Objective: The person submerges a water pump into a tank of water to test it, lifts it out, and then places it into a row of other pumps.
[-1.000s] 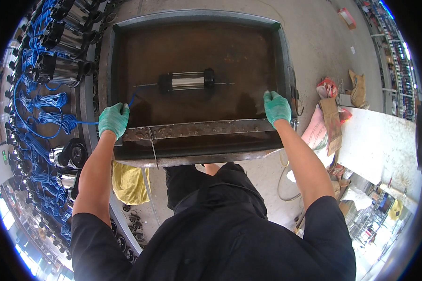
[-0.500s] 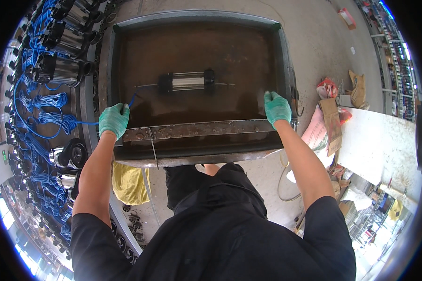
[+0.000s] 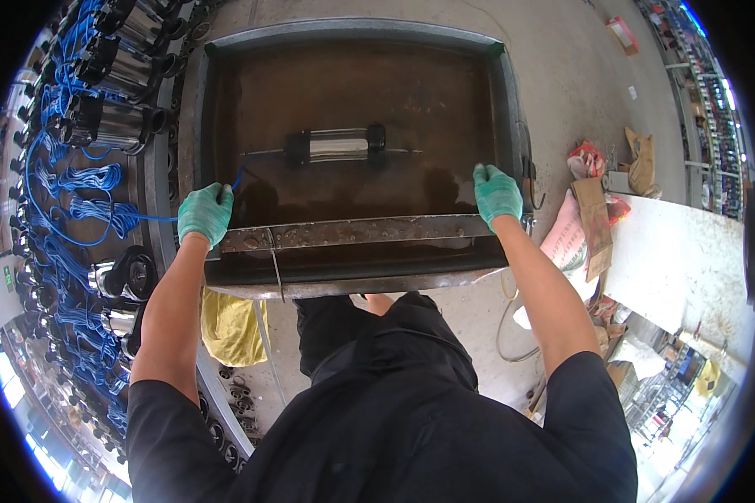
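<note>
Brown water fills a metal tank (image 3: 352, 32) in front of me. Lying in it is a pump motor (image 3: 338, 145), a shiny steel cylinder with black ends and a thin rod or cable at each side. My left hand (image 3: 205, 213), in a green glove, is closed over the tank's left rim near the rusty crossbar (image 3: 352, 232). A blue cable (image 3: 157, 219) runs under that hand and into the water. On the right rim my right hand (image 3: 498, 195), gloved alike, is closed too, thumb toward the water. Both hands' fingertips are partly hidden.
Several steel pumps (image 3: 109, 124) and blue cable coils (image 3: 92, 178) line the left side. A yellow sack (image 3: 231, 329) lies below the tank's near edge. To the right are a pink-and-white sack (image 3: 566, 237), brown cardboard (image 3: 594, 226) and a white board (image 3: 679, 260).
</note>
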Action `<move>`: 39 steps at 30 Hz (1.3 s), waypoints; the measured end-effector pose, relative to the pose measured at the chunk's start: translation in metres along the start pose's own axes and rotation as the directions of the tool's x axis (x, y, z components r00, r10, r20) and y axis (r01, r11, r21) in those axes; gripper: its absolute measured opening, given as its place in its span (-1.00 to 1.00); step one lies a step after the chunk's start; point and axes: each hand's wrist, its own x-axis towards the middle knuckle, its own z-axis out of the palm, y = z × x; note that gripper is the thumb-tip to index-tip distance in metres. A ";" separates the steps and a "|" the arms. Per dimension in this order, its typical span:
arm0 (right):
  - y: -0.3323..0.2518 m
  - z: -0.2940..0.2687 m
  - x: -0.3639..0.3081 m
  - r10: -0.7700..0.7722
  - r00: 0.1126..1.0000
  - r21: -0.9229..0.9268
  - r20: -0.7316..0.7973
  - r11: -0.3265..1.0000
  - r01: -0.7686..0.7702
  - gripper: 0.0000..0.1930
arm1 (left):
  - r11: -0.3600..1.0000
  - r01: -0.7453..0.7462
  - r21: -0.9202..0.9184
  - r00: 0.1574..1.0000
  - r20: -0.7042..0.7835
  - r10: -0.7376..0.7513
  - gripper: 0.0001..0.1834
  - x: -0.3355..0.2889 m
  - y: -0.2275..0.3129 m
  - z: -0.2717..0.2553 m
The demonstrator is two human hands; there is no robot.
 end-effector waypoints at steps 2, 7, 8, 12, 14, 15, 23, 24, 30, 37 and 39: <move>0.000 -0.001 0.000 0.003 1.000 0.001 0.004 1.000 -0.003 -0.52 | 1.000 -0.004 -0.005 1.000 -0.005 0.004 -0.59 0.000 -0.001 0.002; 0.000 0.001 0.001 -0.001 1.000 -0.022 -0.007 1.000 0.001 -0.52 | 1.000 -0.010 -0.011 1.000 -0.002 0.010 -0.59 0.000 -0.003 0.006; 0.000 0.000 0.000 0.004 1.000 -0.016 -0.005 1.000 -0.004 -0.52 | 1.000 -0.006 -0.004 1.000 0.000 0.006 -0.59 0.000 -0.001 0.002; -0.003 -0.001 -0.002 0.020 1.000 0.021 -0.005 1.000 -0.020 -0.50 | 1.000 -0.002 0.011 1.000 0.018 0.002 -0.60 0.001 0.001 -0.004; -0.005 -0.001 -0.003 0.021 0.999 0.018 -0.025 1.000 -0.021 -0.51 | 1.000 0.000 0.001 1.000 0.008 0.000 -0.61 -0.001 0.001 -0.004; -0.006 -0.001 -0.003 0.024 1.000 0.019 -0.009 1.000 -0.024 -0.51 | 1.000 0.006 -0.011 1.000 -0.003 -0.007 -0.62 -0.002 0.001 -0.005; -0.004 -0.006 -0.004 0.064 0.998 0.060 0.006 0.996 -0.064 -0.53 | 0.983 -0.176 -0.051 0.968 -0.189 0.164 -0.70 -0.002 -0.005 0.008; -0.006 -0.006 -0.003 0.077 0.997 0.083 0.010 0.994 -0.078 -0.53 | 0.986 -0.164 -0.044 0.974 -0.165 0.154 -0.68 -0.003 -0.008 0.009; -0.002 -0.013 -0.003 0.101 0.994 0.110 0.041 0.988 -0.105 -0.54 | 0.846 -0.520 0.115 0.834 -0.146 0.532 -0.63 0.016 0.054 0.012; 0.001 -0.011 -0.004 0.084 0.995 0.204 0.044 0.975 -0.092 -0.56 | 0.897 -0.166 -0.409 0.955 0.162 0.250 -0.68 0.054 0.212 0.043; 0.004 -0.010 -0.004 0.087 0.995 0.238 0.037 0.967 -0.094 -0.56 | 0.865 0.016 -0.501 0.950 0.278 0.143 -0.71 0.076 0.245 0.051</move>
